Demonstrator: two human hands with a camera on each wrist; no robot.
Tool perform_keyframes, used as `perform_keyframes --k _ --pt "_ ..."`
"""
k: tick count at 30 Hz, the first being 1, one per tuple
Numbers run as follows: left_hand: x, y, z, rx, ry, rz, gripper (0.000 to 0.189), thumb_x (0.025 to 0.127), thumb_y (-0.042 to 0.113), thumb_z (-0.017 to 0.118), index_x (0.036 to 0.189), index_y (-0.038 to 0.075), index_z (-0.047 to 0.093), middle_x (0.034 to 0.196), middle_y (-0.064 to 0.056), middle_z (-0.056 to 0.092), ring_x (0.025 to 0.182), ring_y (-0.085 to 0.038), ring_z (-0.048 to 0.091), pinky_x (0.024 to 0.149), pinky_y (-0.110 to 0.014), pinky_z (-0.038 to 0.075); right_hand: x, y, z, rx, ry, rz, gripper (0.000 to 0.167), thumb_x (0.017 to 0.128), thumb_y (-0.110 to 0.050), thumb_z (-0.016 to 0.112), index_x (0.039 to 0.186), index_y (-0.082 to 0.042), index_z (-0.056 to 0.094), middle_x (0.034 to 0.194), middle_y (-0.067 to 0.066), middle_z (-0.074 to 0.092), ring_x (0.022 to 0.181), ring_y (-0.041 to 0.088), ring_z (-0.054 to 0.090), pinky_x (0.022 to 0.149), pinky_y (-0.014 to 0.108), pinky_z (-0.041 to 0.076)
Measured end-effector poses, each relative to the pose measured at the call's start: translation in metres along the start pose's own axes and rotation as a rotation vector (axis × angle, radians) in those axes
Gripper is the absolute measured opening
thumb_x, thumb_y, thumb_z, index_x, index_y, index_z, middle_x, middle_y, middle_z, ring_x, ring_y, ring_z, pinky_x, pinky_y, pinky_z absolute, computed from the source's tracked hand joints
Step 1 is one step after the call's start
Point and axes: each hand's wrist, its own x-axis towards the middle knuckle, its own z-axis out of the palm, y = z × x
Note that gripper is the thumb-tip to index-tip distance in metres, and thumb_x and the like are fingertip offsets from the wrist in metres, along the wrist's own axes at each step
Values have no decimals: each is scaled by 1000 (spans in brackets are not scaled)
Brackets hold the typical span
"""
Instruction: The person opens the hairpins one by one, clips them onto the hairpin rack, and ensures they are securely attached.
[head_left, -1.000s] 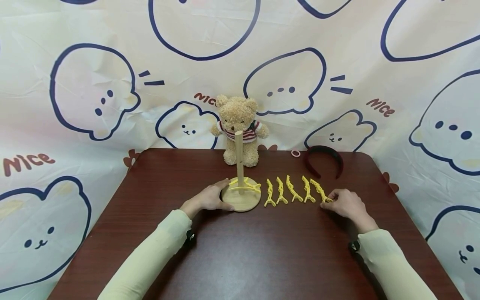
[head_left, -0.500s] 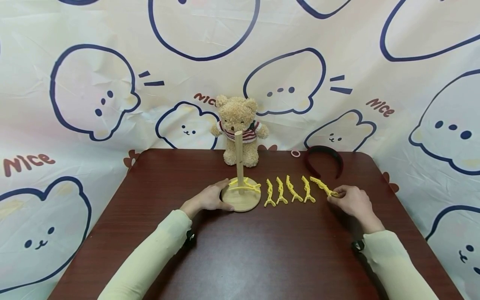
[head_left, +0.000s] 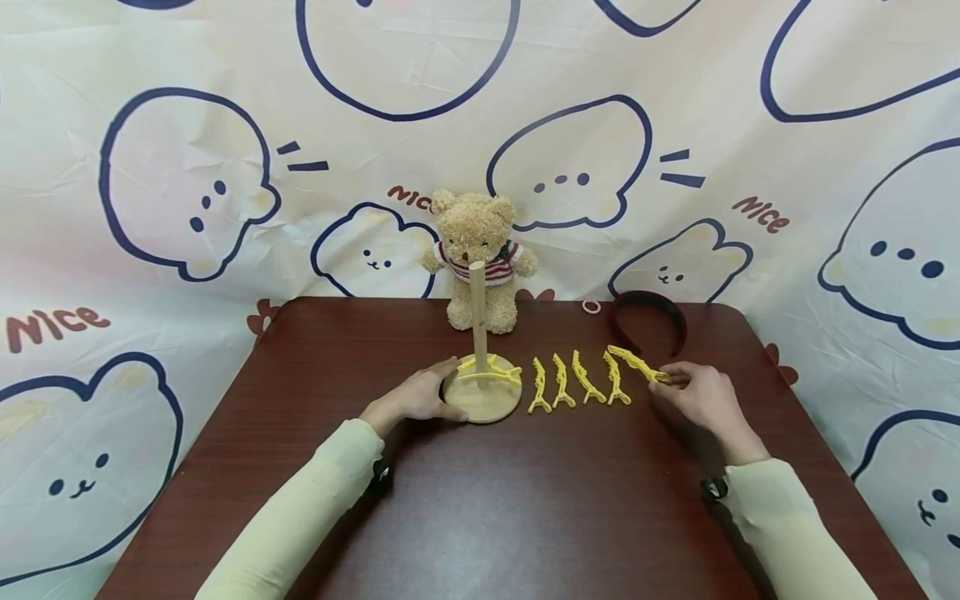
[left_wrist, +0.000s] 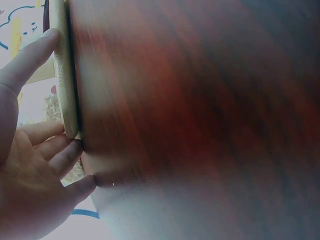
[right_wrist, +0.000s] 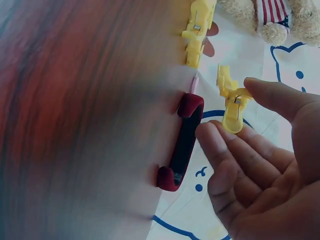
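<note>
My left hand (head_left: 420,395) grips the rim of a round wooden base (head_left: 487,408) with an upright post (head_left: 478,321). In the left wrist view the thumb (left_wrist: 35,57) and fingers lie along the base's edge. Yellow pieces (head_left: 506,375) lie on the base around the post's foot. My right hand (head_left: 705,404) pinches the forked end of a yellow hair clip (head_left: 633,362) between thumb and fingers. A small spring shows on this clip (right_wrist: 233,102) in the right wrist view, and the clip is lifted off the table. Several similar clips (head_left: 561,383) lie in a row between the hands.
A teddy bear (head_left: 472,225) in a striped top stands behind the post. A dark red headband (head_left: 613,327) and a pink ring (head_left: 592,307) lie at the back right of the brown table (head_left: 480,508). A patterned cloth (head_left: 405,158) hangs behind.
My right hand has taken the rightmost clip from the row, first drawing it right, then raising it slightly; its far end now points left over the neighbouring clip. The left hand stays on the base.
</note>
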Motion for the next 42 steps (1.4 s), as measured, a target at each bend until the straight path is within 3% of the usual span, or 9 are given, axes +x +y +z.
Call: perform_keyframes --k 19,31,42 --pt "-1 -1 0 4 5 11 105 78 44 84 158 6 28 164 -17 27 149 -34 32 118 -49 33 7 -39 10 75 -17 -116 37 87 -37 78 113 -12 75 92 3 79 84 19 74 73 38 55" --pt "-1 -1 0 3 3 7 106 78 43 85 158 6 27 164 -16 27 149 -34 32 119 -49 32 14 -71 18 124 -57 -188 32 85 -36 80 108 -14 78 92 1 78 78 13 69 59 26 51" --pt "-1 -1 0 4 8 12 107 77 44 85 157 3 27 164 -17 28 149 -35 33 118 -49 33 13 -106 24 183 -123 -287 24 85 -31 81 105 -18 79 91 -3 78 79 9 70 64 26 53"
